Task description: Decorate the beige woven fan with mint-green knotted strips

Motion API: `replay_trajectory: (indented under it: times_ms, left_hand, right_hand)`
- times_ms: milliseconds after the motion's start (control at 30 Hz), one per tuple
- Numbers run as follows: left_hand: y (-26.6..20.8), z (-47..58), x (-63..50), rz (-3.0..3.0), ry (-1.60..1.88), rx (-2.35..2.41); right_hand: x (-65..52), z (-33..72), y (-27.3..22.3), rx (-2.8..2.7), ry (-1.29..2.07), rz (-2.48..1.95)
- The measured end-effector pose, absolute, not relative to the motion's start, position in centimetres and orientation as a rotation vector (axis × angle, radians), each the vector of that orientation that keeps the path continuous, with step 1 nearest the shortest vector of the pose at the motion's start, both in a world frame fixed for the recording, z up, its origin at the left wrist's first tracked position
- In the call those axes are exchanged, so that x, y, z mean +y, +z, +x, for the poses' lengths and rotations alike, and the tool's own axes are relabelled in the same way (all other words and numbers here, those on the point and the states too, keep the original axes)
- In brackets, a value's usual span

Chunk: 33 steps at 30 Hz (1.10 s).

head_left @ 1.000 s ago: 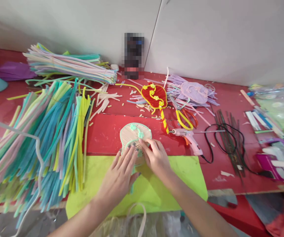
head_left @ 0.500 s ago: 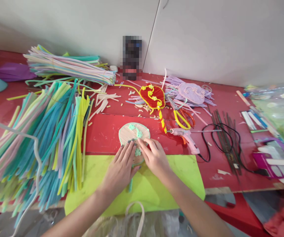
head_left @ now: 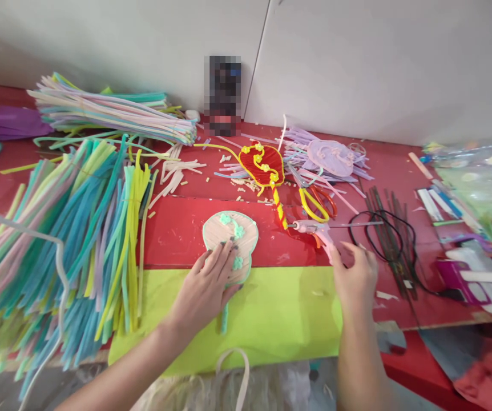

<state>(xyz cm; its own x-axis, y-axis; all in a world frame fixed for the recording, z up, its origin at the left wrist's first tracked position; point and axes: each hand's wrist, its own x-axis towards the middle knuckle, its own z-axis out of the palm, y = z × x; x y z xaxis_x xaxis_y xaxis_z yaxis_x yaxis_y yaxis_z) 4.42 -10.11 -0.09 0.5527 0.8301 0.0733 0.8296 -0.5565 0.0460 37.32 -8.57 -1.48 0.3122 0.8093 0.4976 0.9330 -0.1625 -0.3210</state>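
Observation:
Flat on a pale pink fan-shaped piece (head_left: 212, 231) with a mint green edge lies my left hand (head_left: 207, 277), fingers stretched out. Mint flowers (head_left: 238, 230) run down the middle of the piece, and a green stem (head_left: 224, 319) comes out below it. My right hand (head_left: 355, 274) is at the grip of a pink glue gun (head_left: 317, 228), thumb and fingers apart. It appears to touch the grip without being wrapped round it. The gun rests on the red table, its nozzle toward the left.
Bundles of coloured pipe cleaners (head_left: 87, 211) cover the left side. Behind the gun lie yellow-handled scissors (head_left: 313, 205), a red and yellow fan (head_left: 263, 165) and a lilac fan (head_left: 331, 158). A black cord (head_left: 394, 257) crosses dark sticks at right. A lime mat (head_left: 280, 319) lies in front.
My right hand has left the pink fan piece and moved right to the glue gun's grip. My left hand stays on the piece. The view has shifted slightly.

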Motion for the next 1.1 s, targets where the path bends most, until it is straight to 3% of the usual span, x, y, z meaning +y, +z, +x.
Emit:
replay_trajectory:
  times_ms: [300, 633, 867, 1100]
  left_hand:
    - [0.1, 4.1, -9.7, 2.818, 0.055, 1.426]
    - [-0.4, 3.9, -9.8, 2.804, 0.109, 1.422]
    - [-0.3, 3.8, -9.5, 2.805, 0.123, 1.406]
    - [0.2, 3.8, -9.3, 2.815, 0.111, 1.39]
  right_hand:
    - [-7.3, 36.1, -1.6, -1.494, -0.001, -2.179]
    - [-7.1, 35.5, -2.3, -1.424, -0.013, -2.256]
    - [-8.0, 34.2, 0.0, -1.151, 0.144, -2.274]
    - [-9.2, 30.2, 1.9, -1.343, 0.248, -2.134]
